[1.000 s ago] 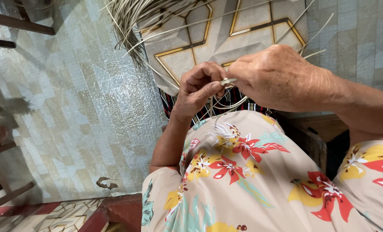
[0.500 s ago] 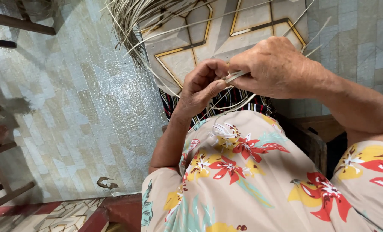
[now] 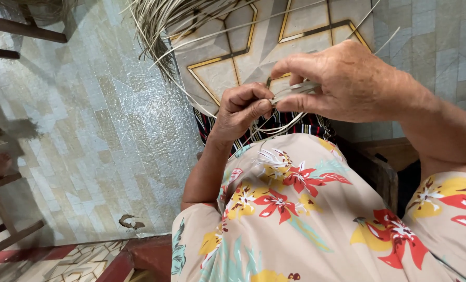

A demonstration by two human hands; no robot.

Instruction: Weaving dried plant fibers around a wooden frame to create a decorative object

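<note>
**Both hands pinch a pale fibre strip above a floral lap**

Pale tiled floor (image 3: 86, 130) with a gold-lined star pattern fills the background, seen from above, and a bundle of dry straw strands (image 3: 165, 21) fans out across it near the top edge. Dark wooden furniture legs (image 3: 13, 31) show at the left edge. Closer in, a floral dress (image 3: 295, 209) in beige with red and yellow flowers covers the person's lap.

Above the lap, the left hand (image 3: 240, 112) has its fingers curled together, thumb and fingertips clamped on the end of a thin pale strip (image 3: 290, 90). The right hand (image 3: 342, 83) meets it from the other side, thumb and forefinger closed on the same strip, so that the two hands touch at the pinch. Loose loops of strand (image 3: 280, 128) hang just under the hands, in front of a dark striped cloth (image 3: 306, 122) at the knees.
</note>
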